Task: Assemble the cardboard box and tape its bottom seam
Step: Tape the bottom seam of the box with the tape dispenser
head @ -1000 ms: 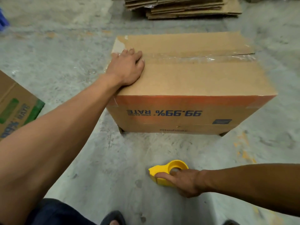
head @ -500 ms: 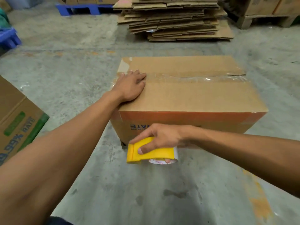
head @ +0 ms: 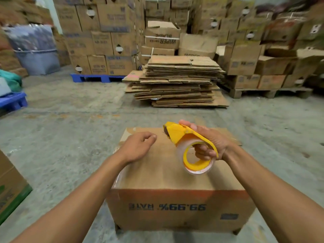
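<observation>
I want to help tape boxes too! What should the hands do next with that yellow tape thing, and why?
Probably the left hand should pinch the loose tape end at the yellow dispenser. The right hand holds it above the box, and the left fingers are curled, empty, beside its mouth.

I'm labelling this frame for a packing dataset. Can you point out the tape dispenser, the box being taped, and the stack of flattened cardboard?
Tape dispenser point(head: 177, 133): head view, on its yellow nose.
Box point(head: 157, 174): head view, on its upturned top face.
Stack of flattened cardboard point(head: 177, 81): head view, on the stack's front edges.
</observation>
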Demonstrator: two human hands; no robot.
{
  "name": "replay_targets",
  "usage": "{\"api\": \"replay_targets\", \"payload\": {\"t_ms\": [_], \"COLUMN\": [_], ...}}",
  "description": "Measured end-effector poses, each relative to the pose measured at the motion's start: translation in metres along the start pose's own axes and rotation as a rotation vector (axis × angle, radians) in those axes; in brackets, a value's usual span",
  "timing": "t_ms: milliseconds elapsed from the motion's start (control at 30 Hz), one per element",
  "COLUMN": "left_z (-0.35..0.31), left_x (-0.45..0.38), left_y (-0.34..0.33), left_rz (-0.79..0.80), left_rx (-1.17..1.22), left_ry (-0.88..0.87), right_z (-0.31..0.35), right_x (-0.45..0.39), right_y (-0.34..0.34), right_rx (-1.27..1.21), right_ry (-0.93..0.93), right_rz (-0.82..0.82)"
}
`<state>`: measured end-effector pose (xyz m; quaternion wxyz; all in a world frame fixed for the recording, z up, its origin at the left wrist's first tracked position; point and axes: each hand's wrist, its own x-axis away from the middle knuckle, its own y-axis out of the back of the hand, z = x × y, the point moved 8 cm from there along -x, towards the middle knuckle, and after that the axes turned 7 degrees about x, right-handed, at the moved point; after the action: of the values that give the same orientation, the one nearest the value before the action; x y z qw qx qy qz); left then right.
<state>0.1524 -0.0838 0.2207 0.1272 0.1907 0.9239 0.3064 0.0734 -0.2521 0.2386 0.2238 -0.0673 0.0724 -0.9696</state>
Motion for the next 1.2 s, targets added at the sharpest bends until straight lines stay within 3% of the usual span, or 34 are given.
{"api": "replay_targets", "payload": {"t_ms": [67,133,233,467,700,1200], "left_z": [-0.018,-0.035,-0.06,-0.075,-0.081,-0.067], "left_x": [0.003,0.013,0.024,0.038,0.039,0.046], "left_y": [0.003,-0.006,-0.019,-0.041,-0.048,-0.069], "left_rz": [0.01,0.138,0.278,0.344,0.394,0.465], "left_rx": [0.245,0.529,0.705,0.914,1.086,1.101], "left_ry": [0.121,0.301,0.373,0.521,0.546,0.627], "right_z": [0.006,0.01,0.012,0.016,0.022,0.027], "right_x": [0.003,0.006,0.01,0.021,0.031,0.045], "right_y": [0.005,0.008,0.015,0.031,0.037,0.04], "right_rx": [-0.064,-0.101,-0.131,-0.106,-0.011,0.208], "right_ry": [0.045,0.068,0.077,0.101,0.094,-0.032], "right_rz": [0.015,0.017,0.013,-0.029,-0.058,-0.004]}}
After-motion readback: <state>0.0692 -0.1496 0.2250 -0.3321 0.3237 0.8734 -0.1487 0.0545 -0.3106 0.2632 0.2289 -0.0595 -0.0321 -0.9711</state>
